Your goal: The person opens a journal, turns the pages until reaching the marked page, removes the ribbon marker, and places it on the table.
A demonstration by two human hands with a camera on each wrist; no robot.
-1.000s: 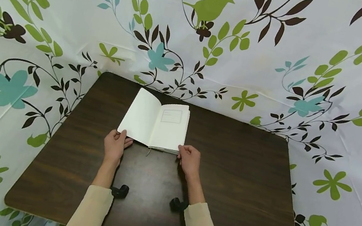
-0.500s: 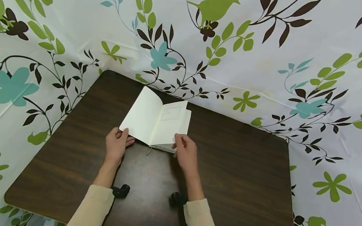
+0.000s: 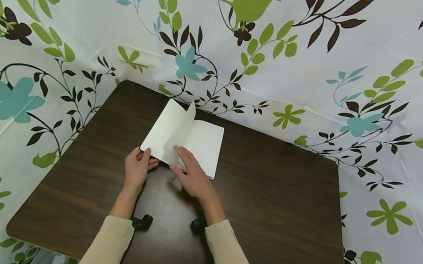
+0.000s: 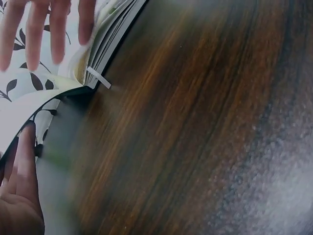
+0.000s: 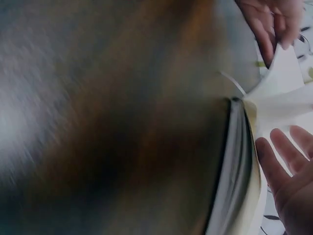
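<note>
- Location: the open hardcover notebook [image 3: 204,147] lies on the dark wood-grain table [image 3: 272,218], near its far edge.
- Step in hand (judged): turning a leaf [image 3: 184,128], which stands raised near the gutter.
- Left hand [image 3: 136,168]: pinches the left cover's near corner.
- Right hand [image 3: 192,176]: fingers extended beside the leaf, gripping nothing; contact unclear.
- Next move (judged): sweep the leaf leftward and flatten it.
- Change from half a second ago: right hand shifted left from the page corner; the printed box no longer shows.

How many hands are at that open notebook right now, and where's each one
2. The left hand holds the open notebook by its near left corner; the right hand, fingers extended, is at the near end of the lifted page. I see no others.
</note>
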